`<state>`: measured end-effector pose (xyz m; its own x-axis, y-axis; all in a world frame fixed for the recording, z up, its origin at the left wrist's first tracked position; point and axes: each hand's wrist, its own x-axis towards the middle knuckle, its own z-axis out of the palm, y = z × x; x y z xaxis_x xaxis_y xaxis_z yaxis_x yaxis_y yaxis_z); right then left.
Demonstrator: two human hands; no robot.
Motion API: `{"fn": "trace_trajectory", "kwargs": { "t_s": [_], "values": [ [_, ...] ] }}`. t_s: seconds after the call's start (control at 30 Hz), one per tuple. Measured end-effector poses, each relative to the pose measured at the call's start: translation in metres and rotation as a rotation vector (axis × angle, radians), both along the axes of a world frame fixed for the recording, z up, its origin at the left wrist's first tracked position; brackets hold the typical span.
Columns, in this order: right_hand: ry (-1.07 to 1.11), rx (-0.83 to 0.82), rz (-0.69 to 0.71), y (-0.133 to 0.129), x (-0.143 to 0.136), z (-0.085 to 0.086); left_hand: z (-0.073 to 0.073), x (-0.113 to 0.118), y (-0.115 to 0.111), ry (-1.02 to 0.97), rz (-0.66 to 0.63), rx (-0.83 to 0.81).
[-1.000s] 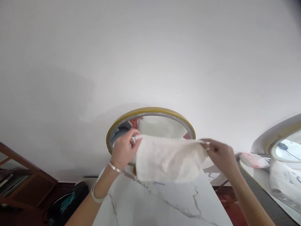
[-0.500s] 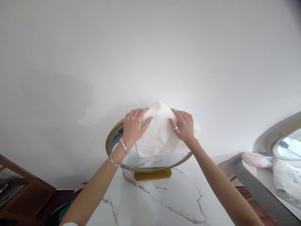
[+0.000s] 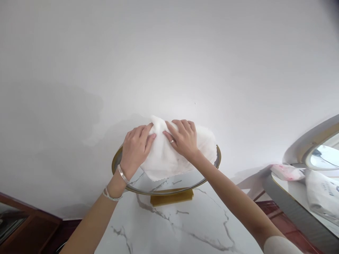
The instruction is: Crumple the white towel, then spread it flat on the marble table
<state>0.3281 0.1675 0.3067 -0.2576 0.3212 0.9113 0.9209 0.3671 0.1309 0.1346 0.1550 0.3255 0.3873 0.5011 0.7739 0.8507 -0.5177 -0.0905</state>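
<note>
A white cloth point(image 3: 164, 158) hangs over the top edge of an oval gold-rimmed mirror point(image 3: 219, 155) and covers much of its glass. The mirror stands on a gold base point(image 3: 172, 197). My left hand point(image 3: 137, 144), with two bracelets at the wrist, pinches the cloth at the upper left of the rim, thumb in front. My right hand point(image 3: 182, 137), wearing a ring, grips the cloth near the middle of the top edge. The fingertips behind the cloth are partly hidden.
The mirror stands on a white marbled table point(image 3: 201, 222) against a pale wall point(image 3: 169, 53). At the right, a second table holds a pink-and-white packet point(image 3: 287, 173), a white bag point(image 3: 321, 194) and another oval mirror point(image 3: 325, 155). Wooden furniture point(image 3: 31, 229) is at lower left.
Both hands have moved left along the mirror's top, the right one further, so they are closer together. The cloth's peak has shifted left, and the rim's right side now shows.
</note>
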Motion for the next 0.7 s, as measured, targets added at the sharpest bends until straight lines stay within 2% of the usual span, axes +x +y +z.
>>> {"fn": "trace_trajectory", "kwargs": {
  "t_s": [0.17, 0.23, 0.3, 0.4, 0.5, 0.63, 0.7],
  "values": [
    [0.009, 0.068, 0.104, 0.001, -0.007, -0.010, -0.015, 0.002, 0.008, -0.189, -0.085, 0.168],
    [0.070, 0.096, 0.091, 0.001, 0.001, -0.019, -0.016, 0.012, 0.009, -0.192, -0.130, 0.191],
    [0.161, 0.124, 0.070, 0.000, 0.016, -0.032, -0.013, 0.031, 0.010, -0.135, -0.155, 0.189],
    [0.357, 0.178, 0.010, 0.000, 0.045, -0.063, -0.009, 0.074, 0.009, 0.019, -0.185, 0.161],
    [0.592, 0.166, -0.102, -0.004, 0.067, -0.105, -0.014, 0.119, 0.009, 0.188, -0.268, 0.134],
    [0.908, 0.105, -0.180, -0.016, 0.075, -0.159, -0.038, 0.160, 0.010, 0.366, -0.450, 0.066],
    [0.975, -0.016, -0.171, -0.023, 0.072, -0.180, -0.054, 0.172, 0.007, 0.408, -0.546, -0.019]
  ]
}}
